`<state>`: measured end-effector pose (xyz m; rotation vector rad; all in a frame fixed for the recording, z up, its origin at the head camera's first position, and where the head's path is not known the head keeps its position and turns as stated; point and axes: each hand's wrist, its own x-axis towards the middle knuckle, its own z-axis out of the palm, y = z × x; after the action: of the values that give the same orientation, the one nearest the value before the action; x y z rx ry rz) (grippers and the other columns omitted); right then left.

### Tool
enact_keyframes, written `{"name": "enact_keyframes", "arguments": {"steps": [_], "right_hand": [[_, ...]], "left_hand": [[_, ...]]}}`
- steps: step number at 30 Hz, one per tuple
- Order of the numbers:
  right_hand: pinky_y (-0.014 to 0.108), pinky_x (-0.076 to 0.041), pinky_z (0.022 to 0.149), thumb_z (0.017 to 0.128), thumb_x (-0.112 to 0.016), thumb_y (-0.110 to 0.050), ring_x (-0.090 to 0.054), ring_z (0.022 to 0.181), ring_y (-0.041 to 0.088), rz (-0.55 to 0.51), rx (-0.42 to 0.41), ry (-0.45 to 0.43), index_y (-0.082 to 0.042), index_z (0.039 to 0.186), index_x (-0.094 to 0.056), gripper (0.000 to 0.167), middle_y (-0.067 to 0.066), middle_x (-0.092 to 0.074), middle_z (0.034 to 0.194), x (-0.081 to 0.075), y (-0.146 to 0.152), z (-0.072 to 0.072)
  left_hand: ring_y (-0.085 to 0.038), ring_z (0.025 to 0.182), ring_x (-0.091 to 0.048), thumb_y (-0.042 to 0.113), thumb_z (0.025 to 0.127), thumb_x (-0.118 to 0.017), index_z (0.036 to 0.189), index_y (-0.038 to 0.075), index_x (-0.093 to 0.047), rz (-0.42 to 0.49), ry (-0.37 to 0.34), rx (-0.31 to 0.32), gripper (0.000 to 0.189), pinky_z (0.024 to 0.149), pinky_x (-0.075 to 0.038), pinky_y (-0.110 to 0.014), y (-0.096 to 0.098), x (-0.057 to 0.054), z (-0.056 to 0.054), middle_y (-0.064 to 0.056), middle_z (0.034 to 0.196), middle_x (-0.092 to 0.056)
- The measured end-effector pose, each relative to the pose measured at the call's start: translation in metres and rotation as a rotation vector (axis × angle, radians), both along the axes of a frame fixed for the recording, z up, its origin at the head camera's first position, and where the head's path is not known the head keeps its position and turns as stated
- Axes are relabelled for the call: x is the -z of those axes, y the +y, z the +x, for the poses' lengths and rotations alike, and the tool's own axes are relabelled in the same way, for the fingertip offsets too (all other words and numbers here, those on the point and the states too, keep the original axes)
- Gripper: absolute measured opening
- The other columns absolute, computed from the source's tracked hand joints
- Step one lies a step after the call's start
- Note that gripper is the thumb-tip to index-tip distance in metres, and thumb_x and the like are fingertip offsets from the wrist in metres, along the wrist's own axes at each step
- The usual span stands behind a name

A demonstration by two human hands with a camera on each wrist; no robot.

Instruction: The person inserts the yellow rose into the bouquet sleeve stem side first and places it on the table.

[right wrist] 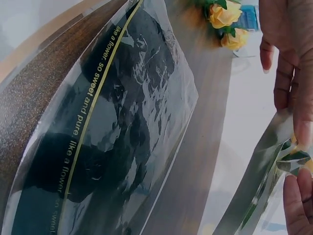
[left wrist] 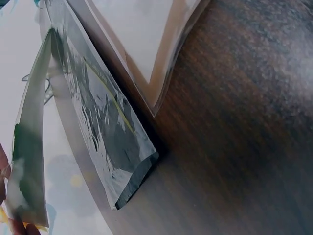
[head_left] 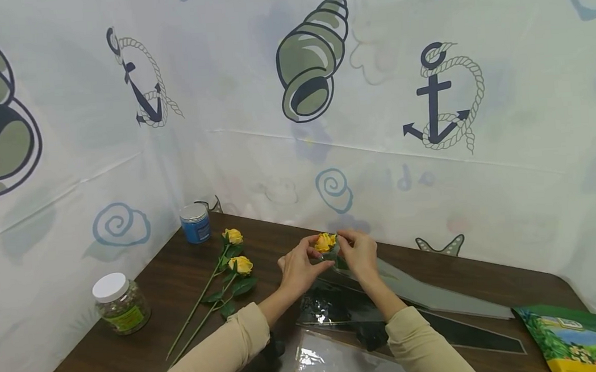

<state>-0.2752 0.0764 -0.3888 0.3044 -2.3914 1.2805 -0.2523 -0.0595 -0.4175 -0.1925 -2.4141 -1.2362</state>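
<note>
Near the dark brown wooden worktop's (head_left: 165, 279) back edge, your right hand (head_left: 361, 257) pinches the mouth of a tapered grey-green plastic sleeve (head_left: 440, 295); your left hand (head_left: 300, 269) curls loosely round that mouth, a ruffled yellow rose (head_left: 325, 242) between them.

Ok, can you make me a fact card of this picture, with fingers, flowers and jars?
Held: yellow flower in a see-through sleeve
Left fingers: hold the sleeve near the bloom
Right fingers: pinch the sleeve's other side
Other flowers: two, yellow, lying on the dark table
Containers: jar with white lid, blue tub
Bag: mostly green, on the right
Dark sleeve print: "like a flower, so sweet and pure"
</note>
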Motion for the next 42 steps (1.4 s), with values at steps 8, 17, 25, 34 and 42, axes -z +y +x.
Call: {"name": "enact_keyframes", "arguments": {"steps": [8,17,25,34,42], "right_hand": [[0.022,-0.049,0.052,0.092,-0.059,-0.007,-0.062,0.058,0.018,-0.035,-0.031,-0.056,0.000,0.107,-0.070,0.020,0.013,-0.068,0.075,0.000,0.001,-0.002],[0.021,-0.048,0.051,0.091,-0.061,-0.007,-0.062,0.059,0.022,-0.031,-0.034,-0.060,0.001,0.105,-0.070,0.019,0.013,-0.067,0.073,-0.001,0.000,-0.002],[0.023,-0.055,0.060,0.092,-0.060,-0.010,-0.065,0.069,0.025,-0.010,-0.097,-0.032,0.001,0.110,-0.068,0.022,0.016,-0.069,0.089,-0.001,0.007,-0.002],[0.047,-0.050,0.081,0.087,-0.067,-0.019,-0.057,0.103,0.035,0.312,-0.312,-0.029,0.004,0.129,-0.053,0.049,0.021,-0.058,0.116,0.016,0.083,-0.010],[0.059,-0.041,0.091,0.086,-0.069,-0.029,-0.041,0.122,0.050,0.512,-0.542,-0.232,0.006,0.141,-0.035,0.074,0.033,-0.039,0.137,0.030,0.132,-0.008]], "left_hand": [[-0.016,0.078,-0.058,0.030,0.074,-0.080,0.119,0.013,-0.064,-0.069,-0.003,0.008,0.051,0.077,-0.029,-0.044,0.000,-0.002,0.001,0.004,0.083,-0.065],[-0.011,0.070,-0.049,0.035,0.073,-0.079,0.122,0.017,-0.064,-0.154,-0.040,0.038,0.055,0.071,-0.025,-0.037,-0.003,-0.004,-0.001,0.006,0.080,-0.060],[-0.011,0.066,-0.054,0.026,0.078,-0.077,0.121,0.009,-0.064,-0.112,-0.028,0.130,0.048,0.068,-0.032,-0.029,-0.007,-0.005,-0.006,0.006,0.075,-0.063],[-0.005,0.061,-0.051,0.013,0.082,-0.072,0.123,0.000,-0.061,0.062,-0.103,0.223,0.044,0.054,-0.043,-0.019,-0.013,-0.004,-0.012,-0.002,0.076,-0.062],[-0.008,0.060,-0.047,0.010,0.084,-0.070,0.123,0.002,-0.061,0.104,-0.123,0.250,0.041,0.053,-0.039,-0.019,-0.015,-0.002,-0.013,-0.003,0.077,-0.060]]}}
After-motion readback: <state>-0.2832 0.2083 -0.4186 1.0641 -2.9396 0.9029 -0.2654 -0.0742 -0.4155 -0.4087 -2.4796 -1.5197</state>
